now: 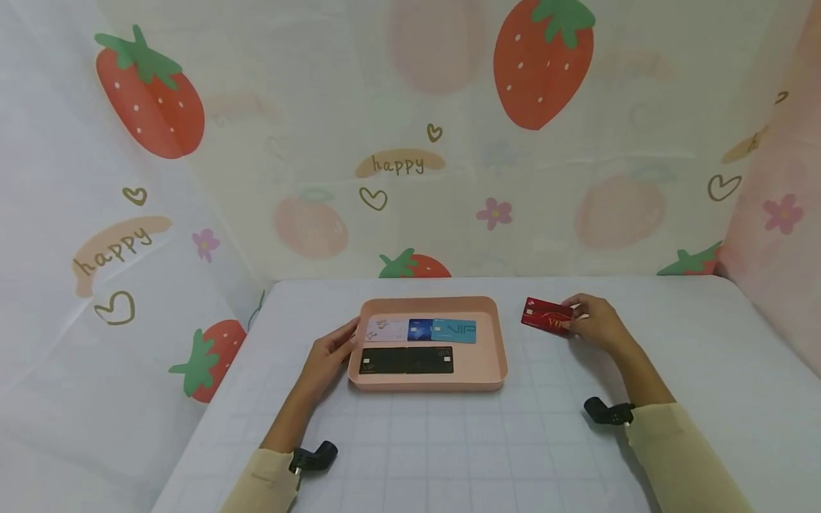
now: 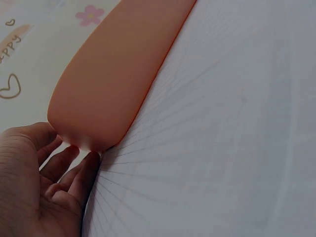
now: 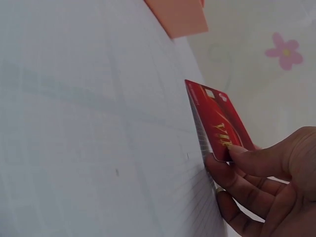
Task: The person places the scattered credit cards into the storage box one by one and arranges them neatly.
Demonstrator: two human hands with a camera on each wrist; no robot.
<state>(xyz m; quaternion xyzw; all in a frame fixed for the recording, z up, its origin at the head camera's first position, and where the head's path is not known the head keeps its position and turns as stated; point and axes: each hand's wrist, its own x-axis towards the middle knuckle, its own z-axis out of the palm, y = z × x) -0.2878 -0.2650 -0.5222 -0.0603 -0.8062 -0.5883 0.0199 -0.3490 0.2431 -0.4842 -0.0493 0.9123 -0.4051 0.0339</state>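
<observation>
My right hand [image 1: 596,324] pinches a red VIP card [image 1: 542,314] by its right end, between thumb and fingers. In the right wrist view the red card [image 3: 217,118] is tilted, with its chip and gold lettering facing up. A pink tray [image 1: 426,385] stands on the table to the left of it. At the tray's left end my left hand [image 1: 323,363] touches the outer wall with its fingertips. Inside the tray a whitish card [image 1: 386,330], a blue card [image 1: 420,329] and a teal VIP card [image 1: 455,330] form the upper row. Two dark cards [image 1: 405,360] make up the lower row.
A white table [image 1: 449,456] with a faint grid carries everything. Behind and beside it hangs a curtain [image 1: 308,107] printed with strawberries, hearts and flowers. Each wrist wears a small black camera, one seen beside the right sleeve [image 1: 661,420].
</observation>
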